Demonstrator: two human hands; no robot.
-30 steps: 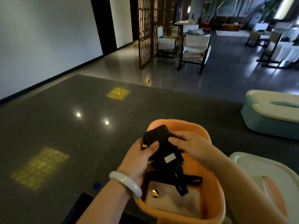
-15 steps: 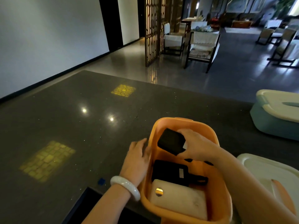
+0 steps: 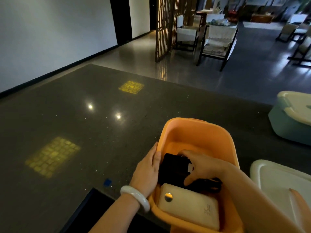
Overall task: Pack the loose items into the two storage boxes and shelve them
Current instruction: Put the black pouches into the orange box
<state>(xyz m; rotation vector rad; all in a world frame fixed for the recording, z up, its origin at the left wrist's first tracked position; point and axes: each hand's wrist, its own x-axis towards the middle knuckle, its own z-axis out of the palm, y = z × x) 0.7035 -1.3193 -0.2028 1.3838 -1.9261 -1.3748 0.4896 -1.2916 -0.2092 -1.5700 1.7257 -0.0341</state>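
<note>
Down inside the orange box (image 3: 198,137), the right hand (image 3: 204,167) curls its fingers and thumb around a black pouch (image 3: 173,169), gripping it low between the box's walls. The left hand (image 3: 147,172) lies flat against the outside of the box's left wall, fingers straight, with the thumb hooked over the rim; a pale bangle (image 3: 134,197) circles that wrist. Just under the pouch lies another black item with straps (image 3: 208,184), and nearer the person a cream power bank (image 3: 190,206) leans against the box's near wall. The box stands at the near edge of the dark polished worktop (image 3: 84,132). Just right of it, at the near right corner, lies a white lid (image 3: 277,180) with an orange handle. Farther back along the right edge stands a teal box (image 3: 289,125) with its pale lid on. A small blue mark (image 3: 107,182) sits on the worktop left of the left wrist.
</note>
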